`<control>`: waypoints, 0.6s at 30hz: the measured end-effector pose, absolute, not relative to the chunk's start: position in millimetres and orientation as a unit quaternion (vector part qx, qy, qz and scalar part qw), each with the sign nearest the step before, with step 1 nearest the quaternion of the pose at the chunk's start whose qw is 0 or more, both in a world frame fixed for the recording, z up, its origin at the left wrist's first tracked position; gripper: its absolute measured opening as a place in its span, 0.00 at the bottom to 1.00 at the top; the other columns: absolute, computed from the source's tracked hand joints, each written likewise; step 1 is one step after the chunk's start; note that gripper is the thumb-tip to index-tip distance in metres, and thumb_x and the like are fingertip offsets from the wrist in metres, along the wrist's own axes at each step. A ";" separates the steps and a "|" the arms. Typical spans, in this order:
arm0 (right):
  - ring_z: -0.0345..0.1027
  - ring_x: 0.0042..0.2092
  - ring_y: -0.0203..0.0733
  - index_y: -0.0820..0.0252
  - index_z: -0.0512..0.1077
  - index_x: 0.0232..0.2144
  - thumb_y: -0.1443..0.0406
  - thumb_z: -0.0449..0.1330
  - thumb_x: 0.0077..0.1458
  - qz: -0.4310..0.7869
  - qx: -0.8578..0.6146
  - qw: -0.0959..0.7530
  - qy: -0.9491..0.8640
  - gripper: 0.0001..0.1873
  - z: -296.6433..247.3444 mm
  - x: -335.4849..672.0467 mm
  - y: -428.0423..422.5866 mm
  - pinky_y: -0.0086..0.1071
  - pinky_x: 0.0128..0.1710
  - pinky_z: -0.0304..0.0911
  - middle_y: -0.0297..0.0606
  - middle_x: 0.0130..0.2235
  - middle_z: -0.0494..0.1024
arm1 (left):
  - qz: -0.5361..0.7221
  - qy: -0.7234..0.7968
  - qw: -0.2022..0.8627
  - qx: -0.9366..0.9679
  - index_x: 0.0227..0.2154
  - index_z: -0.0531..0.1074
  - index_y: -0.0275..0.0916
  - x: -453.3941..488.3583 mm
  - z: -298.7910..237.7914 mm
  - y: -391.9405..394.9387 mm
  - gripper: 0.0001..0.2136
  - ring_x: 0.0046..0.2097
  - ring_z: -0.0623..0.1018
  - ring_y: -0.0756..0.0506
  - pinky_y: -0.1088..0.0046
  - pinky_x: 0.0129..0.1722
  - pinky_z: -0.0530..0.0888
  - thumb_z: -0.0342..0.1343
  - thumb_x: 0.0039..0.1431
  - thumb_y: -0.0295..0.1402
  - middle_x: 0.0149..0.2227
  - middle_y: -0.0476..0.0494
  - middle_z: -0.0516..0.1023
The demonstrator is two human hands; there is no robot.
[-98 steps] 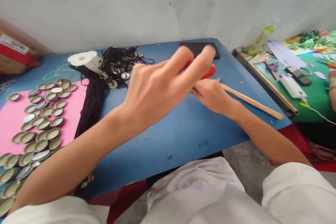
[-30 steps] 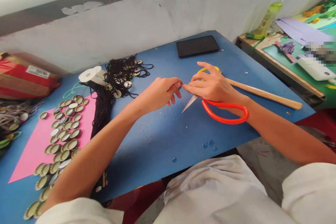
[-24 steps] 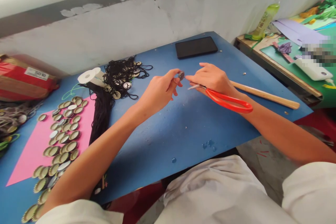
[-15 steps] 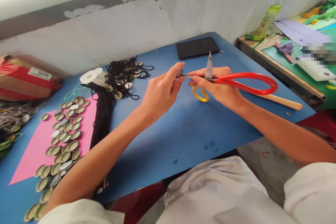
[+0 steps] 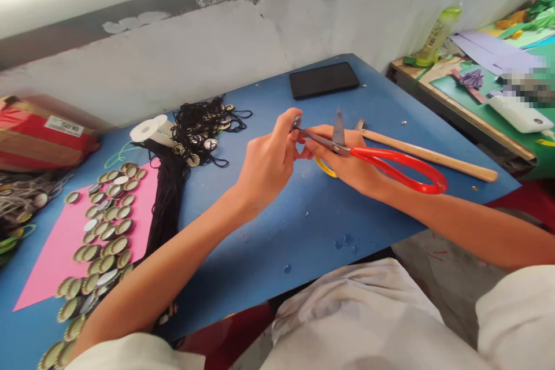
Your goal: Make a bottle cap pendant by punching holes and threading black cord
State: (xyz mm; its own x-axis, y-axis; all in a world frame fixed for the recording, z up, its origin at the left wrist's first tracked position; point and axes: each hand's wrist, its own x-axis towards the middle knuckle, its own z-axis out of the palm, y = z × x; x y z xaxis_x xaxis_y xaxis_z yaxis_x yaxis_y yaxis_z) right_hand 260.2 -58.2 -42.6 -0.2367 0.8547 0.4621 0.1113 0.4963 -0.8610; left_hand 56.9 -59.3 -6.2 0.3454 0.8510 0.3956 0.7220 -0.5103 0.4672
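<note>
My left hand (image 5: 266, 165) pinches a bottle cap (image 5: 296, 122) on edge between thumb and fingers, above the blue table. My right hand (image 5: 347, 167) is wrapped round a pair of scissors with a red handle (image 5: 399, 169), gripping them near the pivot. The blades stand apart: one points upward, while the other reaches left with its tip at the cap. Whether that tip pierces the cap or only touches it, I cannot tell. Partly behind my right hand shows a yellow loop (image 5: 325, 168). Right of it lies a wooden-handled tool (image 5: 429, 154) with a small metal head.
Many bottle caps (image 5: 106, 264) lie on and around pink paper (image 5: 47, 269) at left. Beside them are black cords (image 5: 167, 196), a tangle of cords with caps (image 5: 202, 127) and a white spool (image 5: 150, 129). A black phone or tablet (image 5: 324, 80) lies near the wall.
My right hand has moved slightly left and down, closer to my left hand. The scissors have tilted, their red handle now lower. The wooden tool's metal head has come into sight.
</note>
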 end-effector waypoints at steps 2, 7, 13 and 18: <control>0.83 0.43 0.44 0.51 0.86 0.49 0.46 0.64 0.73 0.365 -0.341 0.516 -0.696 0.19 -43.6 258.9 -60.6 0.38 0.46 0.78 0.35 0.40 0.88 | 0.303 0.482 0.103 0.815 0.67 0.68 0.42 57.7 -4.7 -61.9 0.19 0.37 0.87 0.46 0.71 0.42 0.77 0.44 0.80 0.34 0.37 0.48 0.88; 0.73 0.31 0.39 0.50 0.82 0.57 0.42 0.69 0.67 0.332 -0.379 0.511 -0.696 0.26 -39.5 258.8 -65.3 0.35 0.35 0.71 0.31 0.34 0.85 | 0.305 0.478 0.070 0.820 0.66 0.69 0.42 57.1 -1.7 -62.5 0.19 0.38 0.86 0.46 0.71 0.43 0.76 0.46 0.77 0.33 0.43 0.45 0.90; 0.82 0.39 0.44 0.51 0.79 0.59 0.45 0.72 0.65 0.382 -0.372 0.486 -0.692 0.28 -37.4 262.4 -57.4 0.36 0.40 0.76 0.34 0.39 0.88 | 0.257 0.487 0.036 0.834 0.64 0.71 0.39 54.4 -6.7 -54.9 0.22 0.33 0.83 0.46 0.71 0.38 0.73 0.48 0.70 0.27 0.36 0.46 0.87; 0.85 0.43 0.45 0.52 0.80 0.54 0.46 0.70 0.67 0.395 -0.356 0.485 -0.694 0.22 -39.0 264.5 -49.9 0.39 0.47 0.81 0.37 0.43 0.88 | 0.268 0.493 0.084 0.823 0.62 0.71 0.39 53.0 -11.8 -47.2 0.20 0.33 0.84 0.47 0.72 0.38 0.75 0.46 0.72 0.27 0.35 0.48 0.87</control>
State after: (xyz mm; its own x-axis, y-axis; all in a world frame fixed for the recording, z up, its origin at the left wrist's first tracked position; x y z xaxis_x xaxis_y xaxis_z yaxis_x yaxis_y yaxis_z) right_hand 264.5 -49.9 -39.0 -0.2761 0.8770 0.3932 0.1104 0.4353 -0.8935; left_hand 53.0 -47.2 -11.8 0.3700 0.8567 0.3594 0.7666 -0.5001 0.4027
